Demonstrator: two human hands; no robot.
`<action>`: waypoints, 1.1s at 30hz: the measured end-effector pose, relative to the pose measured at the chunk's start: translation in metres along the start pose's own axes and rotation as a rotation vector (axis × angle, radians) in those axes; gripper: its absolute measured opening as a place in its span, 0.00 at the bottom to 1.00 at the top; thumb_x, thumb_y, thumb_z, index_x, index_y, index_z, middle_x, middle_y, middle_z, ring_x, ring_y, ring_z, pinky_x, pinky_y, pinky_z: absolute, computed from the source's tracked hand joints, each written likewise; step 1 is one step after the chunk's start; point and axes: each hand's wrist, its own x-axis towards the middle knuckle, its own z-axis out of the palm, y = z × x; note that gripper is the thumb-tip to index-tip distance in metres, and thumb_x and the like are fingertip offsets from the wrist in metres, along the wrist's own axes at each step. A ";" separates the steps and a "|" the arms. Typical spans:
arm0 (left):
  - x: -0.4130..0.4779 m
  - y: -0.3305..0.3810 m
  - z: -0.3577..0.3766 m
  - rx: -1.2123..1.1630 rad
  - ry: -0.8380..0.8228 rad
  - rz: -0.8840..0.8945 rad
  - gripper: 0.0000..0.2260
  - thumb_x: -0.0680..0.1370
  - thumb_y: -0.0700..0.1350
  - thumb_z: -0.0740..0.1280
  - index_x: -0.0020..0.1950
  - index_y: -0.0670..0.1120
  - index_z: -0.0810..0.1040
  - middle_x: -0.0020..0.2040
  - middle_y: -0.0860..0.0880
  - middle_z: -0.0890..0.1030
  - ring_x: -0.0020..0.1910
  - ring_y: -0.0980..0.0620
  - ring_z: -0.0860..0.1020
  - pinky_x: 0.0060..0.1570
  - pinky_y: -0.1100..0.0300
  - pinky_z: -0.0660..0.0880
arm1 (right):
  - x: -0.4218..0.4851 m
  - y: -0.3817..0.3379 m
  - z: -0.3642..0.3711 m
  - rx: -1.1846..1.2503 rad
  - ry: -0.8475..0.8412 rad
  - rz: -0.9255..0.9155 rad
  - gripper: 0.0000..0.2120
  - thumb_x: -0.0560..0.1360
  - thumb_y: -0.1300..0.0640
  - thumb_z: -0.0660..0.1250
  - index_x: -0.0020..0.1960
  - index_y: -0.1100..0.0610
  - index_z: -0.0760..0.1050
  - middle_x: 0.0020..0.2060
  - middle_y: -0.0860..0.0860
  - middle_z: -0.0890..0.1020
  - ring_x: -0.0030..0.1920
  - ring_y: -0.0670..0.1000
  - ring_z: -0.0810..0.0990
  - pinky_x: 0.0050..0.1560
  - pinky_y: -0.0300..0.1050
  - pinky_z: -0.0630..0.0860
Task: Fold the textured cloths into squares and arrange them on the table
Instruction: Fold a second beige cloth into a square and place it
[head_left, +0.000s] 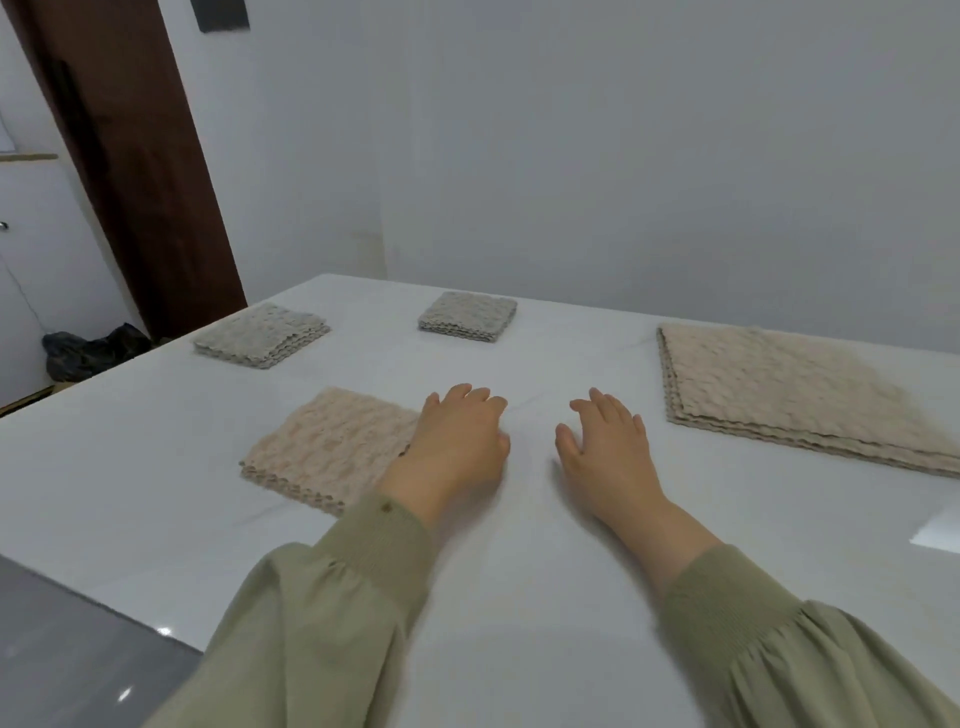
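Observation:
Three folded textured cloth squares lie on the white table (519, 597): a beige one (327, 447) near me at the left, a grey one (262, 334) at the far left, and a smaller grey one (469, 316) at the far middle. A stack of larger unfolded beige cloths (789, 395) lies flat at the right. My left hand (457, 441) hovers palm down just right of the near beige square, overlapping its right edge, fingers apart and holding nothing. My right hand (602, 441) is spread palm down over bare table, left of the stack, holding nothing.
The table's left edge runs diagonally above a grey floor (62, 649). A dark wooden door frame (135, 171) and a black bag (88, 351) sit beyond the far left corner. A white wall stands behind the table.

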 end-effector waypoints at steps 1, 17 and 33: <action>0.008 0.017 0.002 -0.030 -0.023 0.009 0.20 0.80 0.50 0.55 0.72 0.48 0.63 0.73 0.49 0.64 0.74 0.48 0.57 0.69 0.47 0.55 | -0.002 0.015 -0.007 -0.015 0.019 0.018 0.22 0.80 0.50 0.53 0.71 0.57 0.64 0.74 0.55 0.60 0.75 0.54 0.54 0.74 0.54 0.48; 0.076 0.134 0.062 -0.085 -0.208 0.057 0.25 0.82 0.54 0.44 0.78 0.50 0.47 0.78 0.47 0.44 0.77 0.44 0.41 0.72 0.38 0.41 | 0.051 0.128 -0.036 -0.266 0.024 0.177 0.25 0.80 0.46 0.51 0.76 0.50 0.54 0.77 0.54 0.50 0.76 0.56 0.48 0.72 0.62 0.44; 0.116 0.133 0.069 -0.074 -0.234 0.251 0.26 0.80 0.60 0.46 0.77 0.57 0.45 0.78 0.52 0.43 0.77 0.50 0.39 0.72 0.39 0.40 | 0.092 0.211 -0.058 -0.396 -0.114 0.393 0.26 0.79 0.44 0.46 0.76 0.46 0.54 0.77 0.50 0.51 0.76 0.56 0.48 0.69 0.68 0.41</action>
